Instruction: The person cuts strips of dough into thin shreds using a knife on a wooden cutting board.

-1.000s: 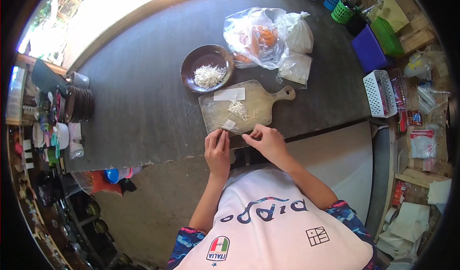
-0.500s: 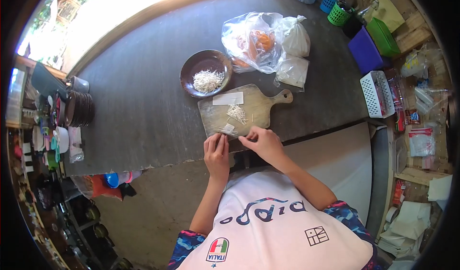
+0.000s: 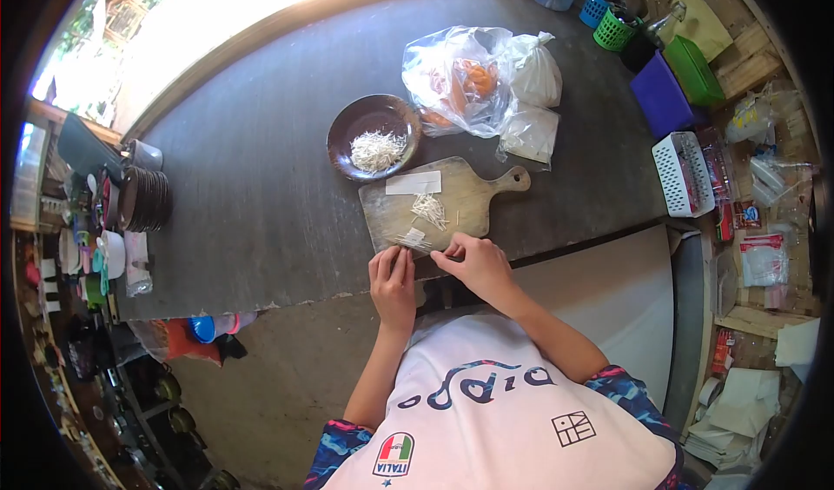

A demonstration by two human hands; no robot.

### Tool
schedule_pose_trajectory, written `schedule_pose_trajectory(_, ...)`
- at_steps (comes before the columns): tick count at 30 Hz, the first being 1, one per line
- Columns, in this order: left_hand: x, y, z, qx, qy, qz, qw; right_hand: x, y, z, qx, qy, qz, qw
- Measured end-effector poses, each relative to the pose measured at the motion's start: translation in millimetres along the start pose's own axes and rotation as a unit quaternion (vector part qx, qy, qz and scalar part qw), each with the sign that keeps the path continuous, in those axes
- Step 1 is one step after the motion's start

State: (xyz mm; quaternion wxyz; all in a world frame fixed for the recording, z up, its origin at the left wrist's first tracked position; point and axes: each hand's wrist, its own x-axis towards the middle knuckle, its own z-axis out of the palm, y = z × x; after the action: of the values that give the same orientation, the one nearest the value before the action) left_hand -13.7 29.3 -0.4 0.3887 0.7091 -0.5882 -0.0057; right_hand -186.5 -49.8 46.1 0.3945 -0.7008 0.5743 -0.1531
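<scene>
A wooden cutting board lies near the table's front edge, its handle toward the right. On it are a small heap of thin whitish sticks, a flat white strip, and a white piece with more sticks by the near edge. My left hand is at the board's near left corner, fingertips pressed together beside those sticks. To the right, my right hand pinches at the same near edge. Whatever is between my fingertips is too small to make out. Behind the board stands a dark bowl holding a pile of similar whitish shreds.
Clear plastic bags with orange contents, a tied white bag and a flat packet sit behind the board. Stacked dark plates stand at left. A white basket and purple box are at right.
My right hand has shifted very slightly left, closer to the left hand. The board, bowl and bags stay in place; the view has tilted a little.
</scene>
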Motion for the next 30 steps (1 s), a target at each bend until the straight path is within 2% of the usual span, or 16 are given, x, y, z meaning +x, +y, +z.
schedule_pose_trajectory(8,4.0,2.7,-3.0,-0.008,-0.001,-0.003,1.000,-22.7,22.6,-24.7,0.010,-0.009,0.038,0.999)
schedule_pose_trajectory(14,1.3,-1.0,-0.3,-0.007,0.003,0.005,1.000,-1.0,-1.2,-5.8,0.014,-0.012,0.006,1.000)
schedule_pose_trajectory(22,-0.1,1.0,-0.8,-0.003,0.006,0.000,1.000,-16.4,19.1,-24.2,0.006,-0.019,0.031,0.999)
schedule_pose_trajectory(30,0.0,-2.9,0.3,0.002,0.003,0.005,1.000,-0.7,0.1,-5.0,0.008,-0.016,0.018,1.000)
